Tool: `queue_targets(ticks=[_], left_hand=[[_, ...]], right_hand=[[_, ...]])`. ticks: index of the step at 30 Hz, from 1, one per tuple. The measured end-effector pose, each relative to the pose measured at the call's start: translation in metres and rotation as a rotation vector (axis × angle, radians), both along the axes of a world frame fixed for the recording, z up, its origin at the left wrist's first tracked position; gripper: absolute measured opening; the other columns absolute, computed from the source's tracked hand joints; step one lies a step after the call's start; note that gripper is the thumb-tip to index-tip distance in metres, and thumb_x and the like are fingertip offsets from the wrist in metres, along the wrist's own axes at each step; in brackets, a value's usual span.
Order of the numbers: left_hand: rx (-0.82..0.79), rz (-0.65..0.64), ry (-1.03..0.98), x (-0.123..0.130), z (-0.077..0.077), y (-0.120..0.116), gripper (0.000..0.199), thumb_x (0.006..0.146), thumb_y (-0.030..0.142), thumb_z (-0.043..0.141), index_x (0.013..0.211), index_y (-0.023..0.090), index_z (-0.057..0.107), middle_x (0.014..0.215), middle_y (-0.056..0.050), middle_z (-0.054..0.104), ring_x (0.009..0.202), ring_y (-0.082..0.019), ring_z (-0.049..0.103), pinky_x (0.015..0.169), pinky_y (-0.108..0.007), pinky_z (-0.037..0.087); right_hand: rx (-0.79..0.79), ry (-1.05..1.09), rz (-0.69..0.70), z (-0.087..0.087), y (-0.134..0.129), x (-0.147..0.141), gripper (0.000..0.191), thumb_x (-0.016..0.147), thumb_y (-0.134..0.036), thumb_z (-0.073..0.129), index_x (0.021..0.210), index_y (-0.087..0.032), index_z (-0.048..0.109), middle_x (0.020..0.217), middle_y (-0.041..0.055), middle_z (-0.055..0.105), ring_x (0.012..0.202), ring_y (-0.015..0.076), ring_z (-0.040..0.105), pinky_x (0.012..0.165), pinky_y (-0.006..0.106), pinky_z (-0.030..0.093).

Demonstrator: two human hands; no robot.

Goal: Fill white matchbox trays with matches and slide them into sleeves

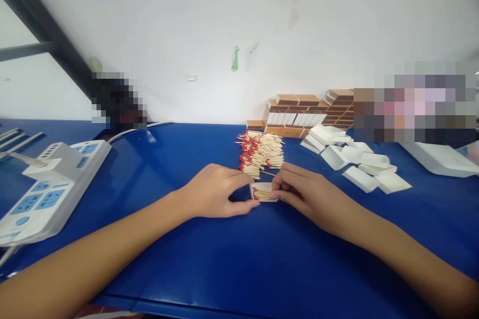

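Note:
A small white matchbox tray [264,185] lies on the blue table in front of me, with red-headed matches [261,194] inside it. My left hand [215,192] grips the tray's left end between thumb and fingers. At the right end, my right hand [309,192] has its thumb and fingertips pinched together over the tray, on the ends of the matches. How many it pinches is hidden. Just behind the tray spreads a heap of loose matches [262,149], most of the red heads facing left.
Several empty white trays [364,159] lie jumbled at the right. Brown matchboxes [295,104] are stacked against the wall. A white power strip [63,199] with a plug stands at the left on the blue table [224,259]. Blurred patches cover both sides.

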State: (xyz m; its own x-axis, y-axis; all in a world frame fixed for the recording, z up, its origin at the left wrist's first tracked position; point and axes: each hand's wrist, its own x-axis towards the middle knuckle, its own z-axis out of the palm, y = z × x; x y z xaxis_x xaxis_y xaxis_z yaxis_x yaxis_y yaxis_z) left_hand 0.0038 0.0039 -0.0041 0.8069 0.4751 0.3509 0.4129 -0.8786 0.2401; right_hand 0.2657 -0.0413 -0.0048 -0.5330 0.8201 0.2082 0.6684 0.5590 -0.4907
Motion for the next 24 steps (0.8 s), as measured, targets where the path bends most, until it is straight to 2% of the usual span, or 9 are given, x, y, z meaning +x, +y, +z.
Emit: queue_targets(ticks=[8,14,19,24], left_hand=[[0.023,-0.009,-0.003,0.0,0.001,-0.001,0.031,0.095,0.046,0.065,0.104,0.018,0.073,0.071,0.003,0.068,0.062,-0.012,0.063,0.058,-0.027,0.039],[0.007,-0.047,-0.032,0.001,0.002,-0.004,0.031,0.096,0.045,0.062,0.105,0.018,0.072,0.074,0.002,0.07,0.063,-0.012,0.064,0.059,-0.026,0.042],[-0.025,-0.049,-0.038,0.002,0.001,-0.005,0.032,0.095,0.047,0.064,0.108,0.018,0.072,0.075,0.002,0.071,0.062,-0.012,0.064,0.059,-0.026,0.042],[-0.052,-0.019,0.03,0.001,0.001,-0.003,0.035,0.095,0.049,0.064,0.11,0.019,0.073,0.082,0.0,0.074,0.066,-0.013,0.066,0.061,-0.026,0.043]], right_hand=[[-0.013,-0.007,-0.007,0.004,-0.005,-0.005,0.01,0.103,-0.028,0.057,0.1,-0.023,0.065,0.092,0.0017,0.061,0.076,0.0143,0.059,0.068,0.028,0.046],[0.116,-0.012,-0.106,0.008,-0.006,-0.006,0.011,0.101,-0.028,0.058,0.094,-0.022,0.064,0.085,0.0017,0.059,0.069,0.0147,0.056,0.063,0.029,0.043],[0.154,-0.023,-0.238,-0.001,0.006,-0.002,0.012,0.1,-0.031,0.059,0.097,-0.021,0.065,0.088,0.0033,0.061,0.066,0.0146,0.056,0.062,0.031,0.046],[0.097,-0.103,-0.285,-0.009,0.018,-0.001,0.018,0.101,-0.031,0.057,0.086,-0.022,0.061,0.087,0.0029,0.061,0.066,0.0157,0.058,0.06,0.031,0.044]])
